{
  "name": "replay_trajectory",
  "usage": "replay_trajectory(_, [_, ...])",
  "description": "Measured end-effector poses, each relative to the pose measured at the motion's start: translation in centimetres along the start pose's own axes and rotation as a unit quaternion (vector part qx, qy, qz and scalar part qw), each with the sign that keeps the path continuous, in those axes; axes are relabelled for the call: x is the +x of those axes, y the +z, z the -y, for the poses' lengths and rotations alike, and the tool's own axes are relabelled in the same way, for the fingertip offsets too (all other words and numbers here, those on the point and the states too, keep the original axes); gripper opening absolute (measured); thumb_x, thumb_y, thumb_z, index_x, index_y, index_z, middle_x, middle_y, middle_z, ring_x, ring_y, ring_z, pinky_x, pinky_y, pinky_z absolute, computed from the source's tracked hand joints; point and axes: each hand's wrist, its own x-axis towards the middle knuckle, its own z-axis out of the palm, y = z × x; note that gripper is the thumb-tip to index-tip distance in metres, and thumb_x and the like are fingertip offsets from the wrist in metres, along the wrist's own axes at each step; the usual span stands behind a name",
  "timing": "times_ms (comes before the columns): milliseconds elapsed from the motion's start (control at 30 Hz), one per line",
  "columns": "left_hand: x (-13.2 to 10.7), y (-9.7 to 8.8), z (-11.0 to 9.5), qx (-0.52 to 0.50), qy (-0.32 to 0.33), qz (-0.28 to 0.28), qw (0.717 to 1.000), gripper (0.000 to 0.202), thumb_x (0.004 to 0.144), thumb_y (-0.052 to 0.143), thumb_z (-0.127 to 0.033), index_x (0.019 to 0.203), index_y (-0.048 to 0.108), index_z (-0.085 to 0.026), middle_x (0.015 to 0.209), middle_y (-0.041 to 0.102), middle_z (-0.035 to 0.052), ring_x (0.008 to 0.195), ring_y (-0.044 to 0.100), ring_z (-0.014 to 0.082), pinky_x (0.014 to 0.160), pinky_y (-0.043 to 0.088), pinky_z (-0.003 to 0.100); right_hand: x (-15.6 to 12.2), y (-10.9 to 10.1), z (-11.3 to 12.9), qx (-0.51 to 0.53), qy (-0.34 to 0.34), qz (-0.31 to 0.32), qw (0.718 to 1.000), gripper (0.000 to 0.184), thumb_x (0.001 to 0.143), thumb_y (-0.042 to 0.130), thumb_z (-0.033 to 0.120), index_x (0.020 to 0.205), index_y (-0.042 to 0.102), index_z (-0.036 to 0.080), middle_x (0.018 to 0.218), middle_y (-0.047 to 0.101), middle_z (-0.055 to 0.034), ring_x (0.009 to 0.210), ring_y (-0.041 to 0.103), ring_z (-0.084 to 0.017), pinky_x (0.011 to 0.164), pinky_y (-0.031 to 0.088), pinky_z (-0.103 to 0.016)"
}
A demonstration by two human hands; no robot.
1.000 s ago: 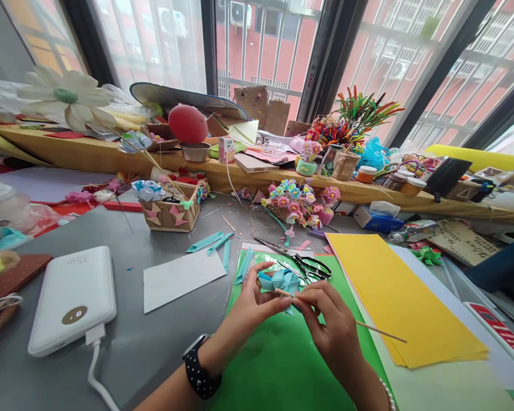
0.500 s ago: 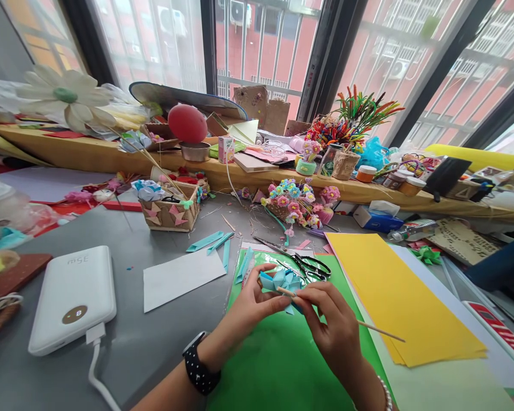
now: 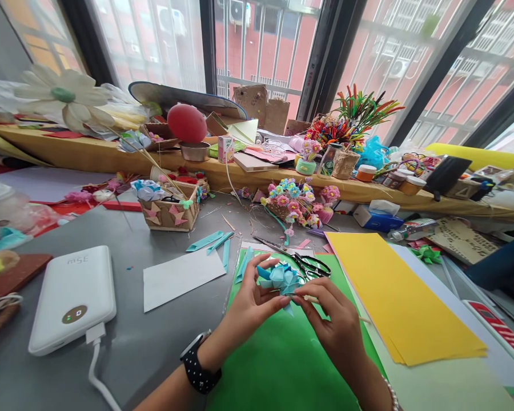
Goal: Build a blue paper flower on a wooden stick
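Note:
In front of me, a light-blue folded-paper piece [image 3: 284,277] with several points is gripped by my left hand [image 3: 252,297], fingers behind and thumb at its lower edge. My right hand [image 3: 332,314] pinches the lower right edge of the same piece between thumb and fingertips. A thin wooden stick [image 3: 312,298] lies across the right hand's fingers, mostly hidden by them. Beneath both hands is a shiny green sheet [image 3: 274,365]. Just beyond the paper piece, black-handled scissors [image 3: 312,265] rest with their blades pointing left.
Blue folded strips [image 3: 205,242] and a white paper sheet [image 3: 184,279] lie to the left, near a white power bank [image 3: 75,299] with a cable. Yellow paper [image 3: 405,302] lies at the right. A decorated box [image 3: 171,211] and crocheted flowers [image 3: 291,200] stand at the back.
The stick's near end has moved off the front of the blue paper and back into my right hand. My right fingertips are now at the paper's edge, and the paper has turned slightly.

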Motion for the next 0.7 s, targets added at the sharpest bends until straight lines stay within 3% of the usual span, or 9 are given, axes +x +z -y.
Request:
replay_trajectory(233, [-0.3, 0.5, 0.1, -0.004, -0.005, -0.052, 0.999, 0.082, 0.064, 0.075, -0.019, 0.125, 0.023, -0.038, 0.138, 0.022, 0.0061, 0.088, 0.060, 0.0134, 0.082, 0.046, 0.030, -0.3, 0.1, 0.2, -0.045, -0.052, -0.050, 0.996, 0.013, 0.087, 0.046, 0.016, 0.083, 0.058, 0.018, 0.073, 0.061, -0.0048, 0.066, 0.061, -0.014, 0.057, 0.050, -0.023])
replay_trajectory(333, [-0.2, 0.4, -0.1, -0.002, -0.047, -0.087, 0.995, 0.079, 0.060, 0.077, -0.024, 0.123, 0.030, -0.032, 0.128, 0.036, 0.0075, 0.084, 0.061, 0.0148, 0.077, 0.048, 0.030, -0.5, 0.1, 0.3, -0.072, -0.064, -0.082, 0.992, 0.013, 0.088, 0.044, 0.017, 0.084, 0.057, 0.017, 0.072, 0.061, -0.0051, 0.066, 0.061, -0.014, 0.057, 0.050, -0.022])
replay_trajectory(400, [-0.2, 0.5, -0.4, -0.015, -0.123, -0.063, 0.990, 0.056, 0.061, 0.076, -0.031, 0.107, 0.047, -0.020, 0.104, 0.054, 0.0062, 0.078, 0.062, 0.0156, 0.068, 0.049, 0.027, -0.5, 0.2, 0.3, -0.091, -0.077, -0.097, 0.988, 0.011, 0.088, 0.046, 0.018, 0.085, 0.057, 0.017, 0.072, 0.061, -0.0052, 0.066, 0.060, -0.014, 0.057, 0.050, -0.022])
replay_trajectory(500, [-0.5, 0.8, -0.8, -0.062, -0.232, 0.035, 0.970, 0.034, 0.065, 0.072, -0.040, 0.074, 0.055, -0.012, 0.069, 0.061, 0.0026, 0.064, 0.062, 0.0129, 0.061, 0.047, 0.023, -0.5, 0.3, 0.3, -0.106, -0.090, -0.101, 0.985, 0.009, 0.088, 0.048, 0.017, 0.085, 0.057, 0.017, 0.072, 0.061, -0.0049, 0.065, 0.060, -0.013, 0.056, 0.049, -0.021])
replay_trajectory(700, [-0.5, 0.8, -1.1, -0.048, -0.220, 0.047, 0.973, 0.028, 0.062, 0.075, -0.035, 0.068, 0.058, -0.013, 0.062, 0.066, 0.0011, 0.060, 0.062, 0.0119, 0.063, 0.046, 0.024, -0.6, 0.3, 0.4, -0.046, -0.050, -0.059, 0.996, 0.012, 0.088, 0.044, 0.017, 0.084, 0.055, 0.017, 0.074, 0.059, -0.0051, 0.066, 0.059, -0.013, 0.054, 0.049, -0.021])
